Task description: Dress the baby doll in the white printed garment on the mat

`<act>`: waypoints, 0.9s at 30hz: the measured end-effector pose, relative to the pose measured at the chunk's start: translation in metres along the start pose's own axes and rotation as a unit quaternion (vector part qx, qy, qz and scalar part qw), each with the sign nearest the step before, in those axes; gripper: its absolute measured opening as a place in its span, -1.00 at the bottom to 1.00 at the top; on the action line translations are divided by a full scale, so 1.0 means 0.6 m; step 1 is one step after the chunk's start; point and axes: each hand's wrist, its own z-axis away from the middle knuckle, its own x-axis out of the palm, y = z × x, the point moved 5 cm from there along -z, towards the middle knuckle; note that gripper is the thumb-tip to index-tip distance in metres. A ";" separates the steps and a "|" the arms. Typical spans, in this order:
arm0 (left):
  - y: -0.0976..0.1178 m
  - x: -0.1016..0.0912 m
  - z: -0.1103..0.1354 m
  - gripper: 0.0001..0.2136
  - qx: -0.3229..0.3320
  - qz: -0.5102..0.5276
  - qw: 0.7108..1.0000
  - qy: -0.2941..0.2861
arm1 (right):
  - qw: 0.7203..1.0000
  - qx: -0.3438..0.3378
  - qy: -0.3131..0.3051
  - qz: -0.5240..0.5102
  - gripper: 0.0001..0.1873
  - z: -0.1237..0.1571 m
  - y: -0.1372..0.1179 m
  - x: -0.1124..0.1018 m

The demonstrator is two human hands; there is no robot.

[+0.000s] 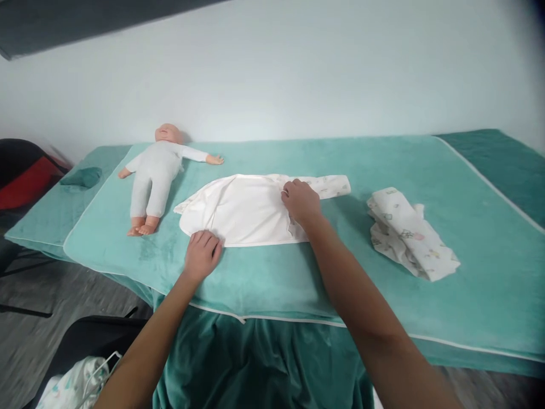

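A white baby garment (247, 210) lies spread flat on the teal blanket (447, 165), one printed sleeve stretched out to the right. My left hand (202, 254) rests flat on the garment's near left edge, fingers extended. My right hand (299, 200) sits on the garment's right side near the sleeve, fingers curled and pinching the fabric. A baby doll (155, 173) in a white suit lies on its back to the left of the garment, arms out.
A folded printed cloth (409, 233) lies to the right on the blanket. A small dark green cloth (83, 176) sits at the far left. A black chair with red (21, 176) stands left; a bag with printed clothing (76, 383) is on the floor below.
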 end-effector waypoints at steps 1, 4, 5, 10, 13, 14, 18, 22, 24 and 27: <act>0.003 -0.002 0.001 -0.83 0.012 -0.003 1.000 0.005 | 0.999 0.006 0.007 -0.041 -0.82 -0.003 0.009 0.001; 0.025 -0.004 -0.001 -0.89 0.047 -0.001 0.999 0.014 | 0.974 0.052 0.032 -0.219 -0.89 -0.014 0.038 0.002; 0.038 -0.003 -0.006 -0.89 0.055 0.009 0.998 0.013 | 0.955 0.073 0.039 -0.283 -0.90 -0.018 0.049 0.003; 0.144 0.024 -0.077 -0.76 0.065 0.134 0.989 0.004 | 0.829 0.168 0.044 -0.532 -0.81 -0.028 0.086 0.014; 0.221 0.055 -0.138 -0.57 0.035 0.173 0.984 -0.014 | 0.784 0.185 0.038 -0.592 -0.77 -0.033 0.095 0.018; 0.246 0.068 -0.156 -0.53 0.026 0.185 0.982 -0.024 | 0.774 0.191 0.031 -0.603 -0.76 -0.035 0.098 0.019; 0.302 0.114 -0.209 -0.54 -0.126 0.187 0.974 -0.031 | 0.736 0.195 0.011 -0.648 -0.69 -0.044 0.111 0.020; 0.329 0.134 -0.233 -0.58 -0.171 0.183 0.968 -0.023 | 0.721 0.168 0.004 -0.672 -0.65 -0.050 0.124 0.021; 0.341 0.132 -0.236 -0.65 -0.130 0.164 0.978 -0.012 | 0.739 0.181 -0.003 -0.649 -0.66 -0.053 0.133 0.027; 0.356 0.127 -0.232 -0.86 -0.065 0.129 0.989 -0.005 | 0.776 0.205 0.007 -0.597 -0.69 -0.058 0.146 0.032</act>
